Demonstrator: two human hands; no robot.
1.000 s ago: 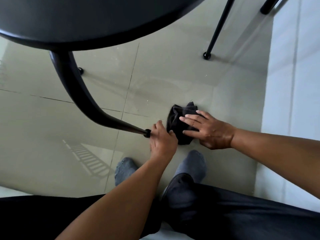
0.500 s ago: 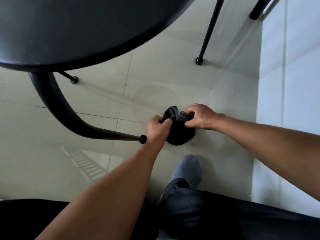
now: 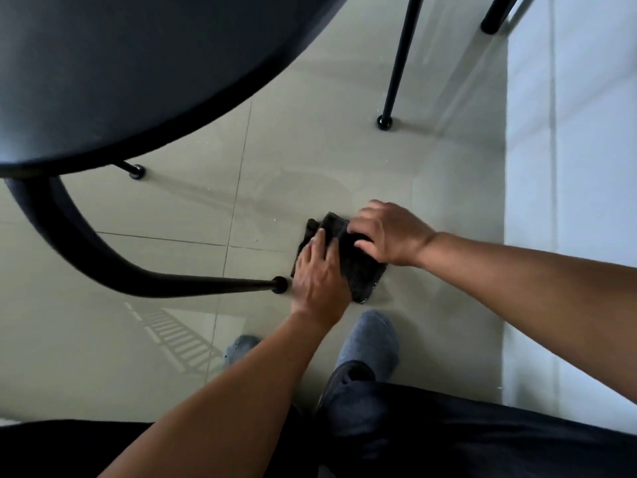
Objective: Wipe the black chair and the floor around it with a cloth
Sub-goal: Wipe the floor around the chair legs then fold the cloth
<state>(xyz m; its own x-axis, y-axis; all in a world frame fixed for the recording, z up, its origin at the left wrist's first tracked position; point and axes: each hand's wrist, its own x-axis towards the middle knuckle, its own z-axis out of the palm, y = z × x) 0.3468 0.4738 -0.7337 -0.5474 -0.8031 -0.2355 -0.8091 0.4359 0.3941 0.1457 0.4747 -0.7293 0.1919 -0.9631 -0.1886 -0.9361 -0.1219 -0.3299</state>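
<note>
The black chair [image 3: 120, 70] fills the upper left, its seat seen from above. Its near curved leg [image 3: 138, 281] ends in a round foot [image 3: 279, 284] on the grey tiled floor [image 3: 310, 160]. A dark cloth [image 3: 358, 270] lies flat on the floor just right of that foot. My left hand [image 3: 320, 270] presses on the cloth's left side, fingers flat. My right hand [image 3: 386, 232] grips the cloth's upper right part with curled fingers. Much of the cloth is hidden under both hands.
Two more thin chair legs end in feet at the back [image 3: 384, 122] and at the left [image 3: 136, 172]. A pale wall [image 3: 568, 167] runs along the right. My socked feet [image 3: 370, 343] and dark trousers are just below the cloth.
The bunched cloth has been spread flatter on the floor. My left hand went from pinching it to pressing on it, and my right hand stays gripping its upper right.
</note>
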